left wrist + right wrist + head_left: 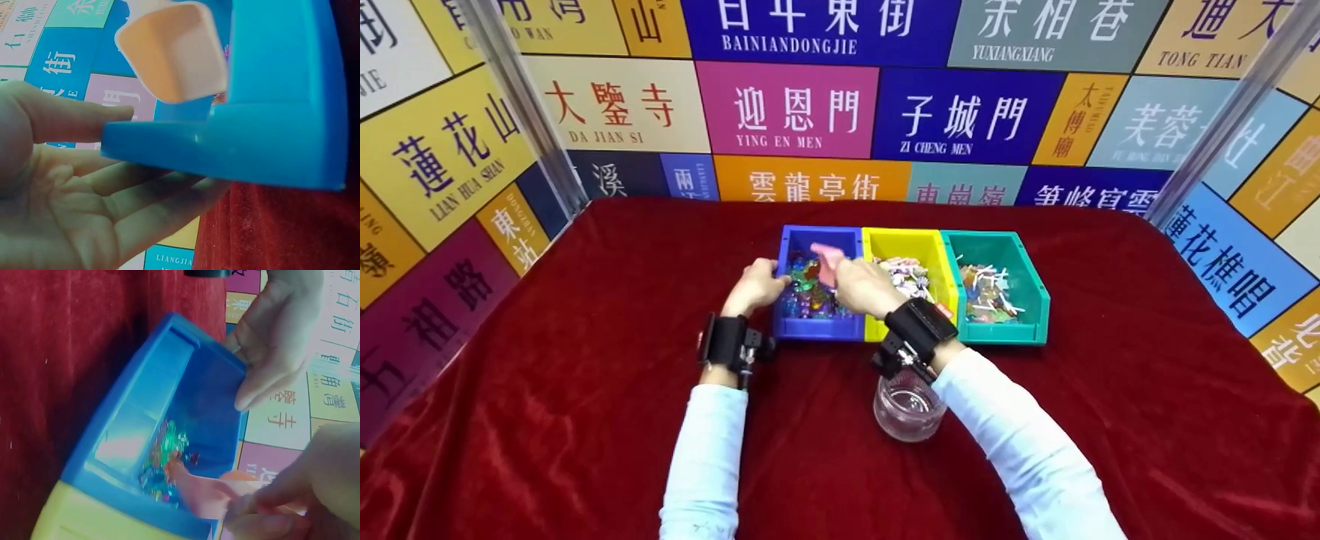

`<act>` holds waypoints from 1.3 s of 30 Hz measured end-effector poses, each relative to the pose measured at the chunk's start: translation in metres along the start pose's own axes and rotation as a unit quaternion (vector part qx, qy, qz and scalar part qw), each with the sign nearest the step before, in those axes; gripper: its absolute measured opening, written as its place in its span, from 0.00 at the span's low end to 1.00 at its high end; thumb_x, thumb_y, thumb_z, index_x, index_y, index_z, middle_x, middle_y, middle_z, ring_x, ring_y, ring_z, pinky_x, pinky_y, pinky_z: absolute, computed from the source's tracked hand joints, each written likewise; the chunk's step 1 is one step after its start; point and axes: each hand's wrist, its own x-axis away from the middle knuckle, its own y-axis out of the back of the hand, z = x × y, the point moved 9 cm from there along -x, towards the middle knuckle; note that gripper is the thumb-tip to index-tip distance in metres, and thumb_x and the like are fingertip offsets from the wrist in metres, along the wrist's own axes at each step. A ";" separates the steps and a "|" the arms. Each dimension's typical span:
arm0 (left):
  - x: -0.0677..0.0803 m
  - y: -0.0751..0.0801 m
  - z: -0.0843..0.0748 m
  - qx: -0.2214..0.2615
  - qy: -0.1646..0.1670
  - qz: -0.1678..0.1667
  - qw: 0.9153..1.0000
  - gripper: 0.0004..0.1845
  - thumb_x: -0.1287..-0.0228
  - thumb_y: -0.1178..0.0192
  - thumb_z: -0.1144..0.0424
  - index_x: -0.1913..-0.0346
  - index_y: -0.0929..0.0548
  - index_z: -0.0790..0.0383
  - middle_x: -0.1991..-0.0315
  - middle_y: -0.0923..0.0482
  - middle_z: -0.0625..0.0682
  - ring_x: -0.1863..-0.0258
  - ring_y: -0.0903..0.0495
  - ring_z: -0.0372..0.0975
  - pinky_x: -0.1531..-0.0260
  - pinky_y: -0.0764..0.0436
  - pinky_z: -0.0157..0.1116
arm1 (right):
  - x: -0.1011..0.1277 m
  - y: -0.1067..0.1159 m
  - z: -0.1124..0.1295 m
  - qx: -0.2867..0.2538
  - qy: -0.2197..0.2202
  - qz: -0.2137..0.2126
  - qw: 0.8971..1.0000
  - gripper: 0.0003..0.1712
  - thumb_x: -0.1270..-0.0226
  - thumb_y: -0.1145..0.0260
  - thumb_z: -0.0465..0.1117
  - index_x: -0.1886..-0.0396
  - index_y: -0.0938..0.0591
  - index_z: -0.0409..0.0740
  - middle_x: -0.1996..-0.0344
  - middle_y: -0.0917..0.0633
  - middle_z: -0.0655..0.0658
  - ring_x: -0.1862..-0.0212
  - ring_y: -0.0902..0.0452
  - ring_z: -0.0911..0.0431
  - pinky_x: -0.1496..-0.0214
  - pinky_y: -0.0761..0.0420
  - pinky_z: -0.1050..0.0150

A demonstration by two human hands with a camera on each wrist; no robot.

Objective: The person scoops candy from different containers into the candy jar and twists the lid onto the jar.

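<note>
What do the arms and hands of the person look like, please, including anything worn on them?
The left sleeve and right sleeve are long and very pale, bluish white. Beyond the cuffs, a wide black left wristband and matching right wristband each carry a small dark device with silvery parts. The left hand and right hand wear no gloves.

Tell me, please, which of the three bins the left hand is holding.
The blue bin, at the row's left end: the left hand pinches its outer wall. This hand touches neither the yellow bin nor the green bin.
</note>
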 end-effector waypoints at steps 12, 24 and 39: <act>-0.001 -0.004 0.003 0.004 0.012 0.009 1.000 0.15 0.37 0.51 0.68 0.50 0.25 0.72 0.57 0.24 0.63 0.62 0.27 0.43 0.58 0.26 0.36 | -0.001 0.017 -0.007 0.003 0.023 -0.060 0.998 0.23 0.40 0.46 0.31 0.48 0.23 0.55 0.70 0.17 0.43 0.68 0.23 0.46 0.71 0.23 0.56; 0.000 -0.003 0.003 -0.001 0.008 0.012 1.000 0.15 0.37 0.51 0.68 0.51 0.25 0.72 0.57 0.24 0.64 0.63 0.27 0.43 0.58 0.26 0.36 | -0.008 0.009 -0.001 0.121 -0.022 -0.010 0.992 0.16 0.40 0.48 0.35 0.56 0.19 0.45 0.63 0.18 0.37 0.60 0.23 0.45 0.62 0.22 0.51; 0.001 -0.001 -0.001 -0.024 -0.008 -0.004 1.000 0.12 0.38 0.51 0.69 0.57 0.23 0.72 0.64 0.25 0.60 0.63 0.28 0.44 0.59 0.26 0.37 | -0.016 0.000 -0.018 -0.014 0.023 0.087 0.996 0.16 0.41 0.49 0.33 0.58 0.19 0.32 0.65 0.19 0.36 0.74 0.30 0.54 0.73 0.27 0.67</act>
